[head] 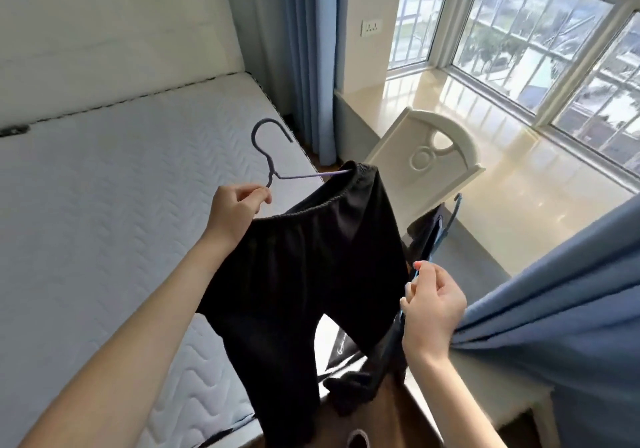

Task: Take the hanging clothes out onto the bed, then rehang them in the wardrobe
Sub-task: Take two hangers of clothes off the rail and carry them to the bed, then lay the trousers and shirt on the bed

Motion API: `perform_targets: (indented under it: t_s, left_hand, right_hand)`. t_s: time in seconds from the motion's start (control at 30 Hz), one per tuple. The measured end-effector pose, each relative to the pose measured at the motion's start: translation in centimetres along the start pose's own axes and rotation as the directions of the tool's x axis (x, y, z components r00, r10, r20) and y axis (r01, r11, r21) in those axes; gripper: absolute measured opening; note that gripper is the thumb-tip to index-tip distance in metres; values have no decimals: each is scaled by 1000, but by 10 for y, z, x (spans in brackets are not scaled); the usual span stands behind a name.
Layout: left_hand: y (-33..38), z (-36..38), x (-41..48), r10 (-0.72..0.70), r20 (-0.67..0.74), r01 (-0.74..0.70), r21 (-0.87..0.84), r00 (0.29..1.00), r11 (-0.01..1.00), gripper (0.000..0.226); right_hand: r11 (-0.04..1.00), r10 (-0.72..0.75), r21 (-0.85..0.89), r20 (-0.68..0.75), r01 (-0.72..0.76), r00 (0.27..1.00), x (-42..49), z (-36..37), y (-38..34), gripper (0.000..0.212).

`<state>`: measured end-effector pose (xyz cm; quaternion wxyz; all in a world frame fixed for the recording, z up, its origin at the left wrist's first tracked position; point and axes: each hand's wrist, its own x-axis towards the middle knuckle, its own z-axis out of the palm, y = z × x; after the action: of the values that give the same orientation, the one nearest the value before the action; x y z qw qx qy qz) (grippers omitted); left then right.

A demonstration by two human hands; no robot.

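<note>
Because the bed (121, 187) lies to the left of and below both hands, the left hand (239, 205) is the nearer one to it: it hangs above the mattress's right edge, while the right hand (433, 305) sits further right, beside the blue curtain (554, 326).

The left hand pinches a purple hanger (269, 165) between thumb and forefinger just under its neck, hook pointing up and away. From that grip the hanger's one visible arm runs to the right and away, toward the white chair (433, 149), and disappears into the elastic waistband of the black trousers (311, 257). The waistband is gathered and stretched along that line. The two legs drop limp and split apart, and their lower ends trail down past the corner of the bed toward the floor.

The right hand is curled round a blue hanger (437, 236), whose hook rises above and beyond the fingers. A dark garment (420, 232) is draped on it, mostly hidden behind the trousers, so its kind cannot be told.

Judging by this, both pieces are out but not yet laid down. A leftward swing would likely put the trousers on the mattress, their length across it. No wardrobe is in view.
</note>
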<state>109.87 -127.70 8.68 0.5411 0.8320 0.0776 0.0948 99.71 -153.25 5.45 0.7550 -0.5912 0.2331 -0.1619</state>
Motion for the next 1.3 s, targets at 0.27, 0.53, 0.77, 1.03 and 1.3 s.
perform_targets:
  t_s: [0.27,0.53,0.77,1.03,1.3]
  left_hand:
    - [-44,-64,106,-11,10,12,-44,1000,999,26]
    - [-217,-68,242,-124,92,127,-22,988,992,29]
    - [-438,-19,345,-177,65,158,233,982,960,24]
    - [-616,28,395,-185,-14,180,332,983,926,27]
    - [-678,50,394,-111,-155,165,398,982,903,19]
  right_hand:
    - [995,-70,-64,53,73,996,6,119,25,28]
    - [990,-12,-141,-79,1,997,48,276,132,27]
    - [979,62,-179,-203,-99,977,105,389,321,18]
    - [964,57,-249,-160,-96,986,153,445,471,20]
    - [948,72,-299,-135,-110,988,161,460,517,25]
